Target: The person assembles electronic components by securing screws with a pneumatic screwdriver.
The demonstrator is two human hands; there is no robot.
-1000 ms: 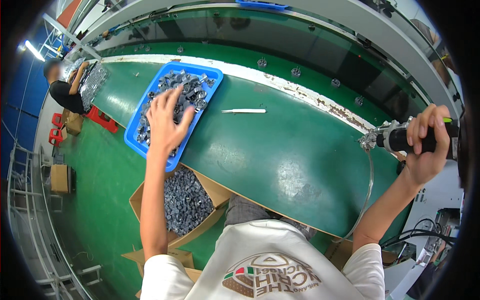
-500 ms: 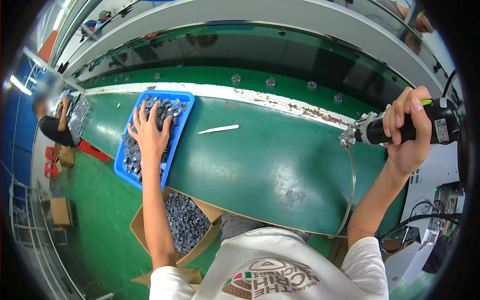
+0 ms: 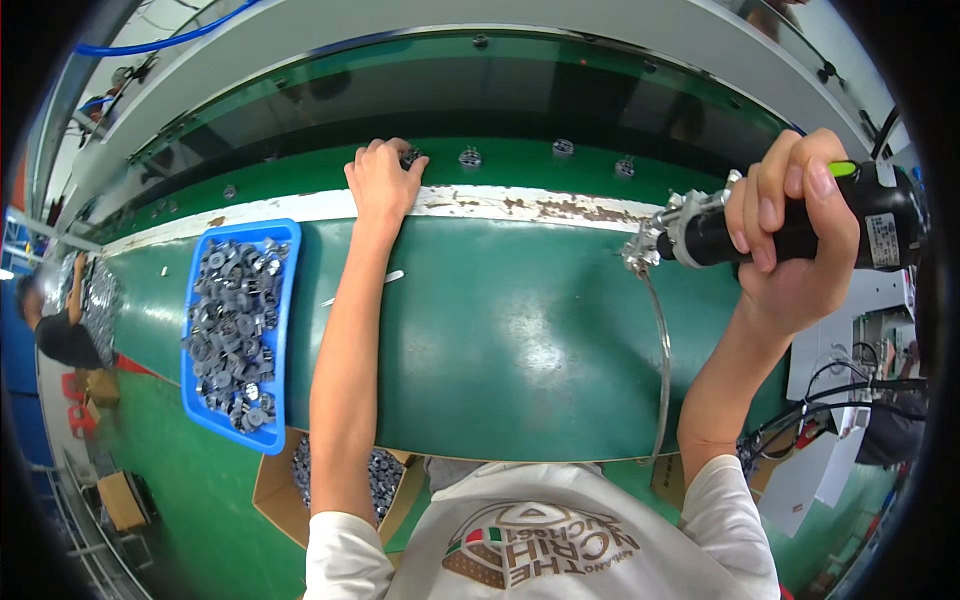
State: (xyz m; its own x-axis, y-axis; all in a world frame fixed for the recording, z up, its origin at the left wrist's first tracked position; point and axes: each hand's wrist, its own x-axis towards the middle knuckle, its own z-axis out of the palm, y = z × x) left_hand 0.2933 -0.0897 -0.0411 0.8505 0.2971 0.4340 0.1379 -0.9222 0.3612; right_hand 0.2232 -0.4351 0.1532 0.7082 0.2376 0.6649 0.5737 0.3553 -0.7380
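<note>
My left hand (image 3: 385,185) reaches over the white ledge to the green belt beyond it. Its fingers close around a small round grey part (image 3: 409,157), which they partly cover. Raised at the right, my right hand (image 3: 795,235) is wrapped round the body of a black power screwdriver (image 3: 700,232). The tool lies roughly level, its metal head pointing left, and a clear hose (image 3: 663,360) hangs from that head. Left of my left forearm a blue tray (image 3: 290,330) holds many loose grey parts (image 3: 232,330).
Several like parts (image 3: 470,157) sit spaced along the belt. A white pen-like stick (image 3: 394,276) lies on the green table (image 3: 480,360), partly behind my left forearm. Below the table edge stands a cardboard box (image 3: 275,492) of small parts. A person (image 3: 68,330) works at far left.
My left hand has gone from the blue tray to the belt and closed on a small part. The view has shifted; my right hand still holds the screwdriver.
</note>
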